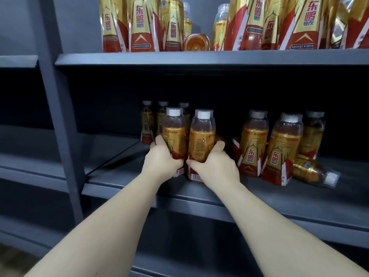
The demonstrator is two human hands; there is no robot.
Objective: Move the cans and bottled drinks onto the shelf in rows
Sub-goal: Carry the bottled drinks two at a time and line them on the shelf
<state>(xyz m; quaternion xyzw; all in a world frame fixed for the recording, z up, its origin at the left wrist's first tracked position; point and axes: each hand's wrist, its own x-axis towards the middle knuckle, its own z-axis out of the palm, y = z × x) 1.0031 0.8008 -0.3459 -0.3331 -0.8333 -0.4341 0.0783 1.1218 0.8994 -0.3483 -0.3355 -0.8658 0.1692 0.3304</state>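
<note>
Upright, 2 bottles are gripped on the middle shelf (123,182) — left bottle (174,134) by the left hand (161,159), right bottle (202,136) by the right hand (216,166).

- Looks like a shop or its stockroom.
- Dark grey metal shelving (259,232) in several tiers, held by a slanted post (58,116), with another bay (18,60) alongside on the left.
- Upper shelf (199,57) packed with many identical bottles (143,27) of one amber drink, gold-and-red labels facing outward.
- Lower shelf (279,198) carrying more bottles of the same brand, clear covers over white caps, mostly upright in groups, one lying on its side.
- Printed barcode (196,177) low on a front label, as on goods for sale.
- No mixed household clutter: one product, repeated many times.
</note>
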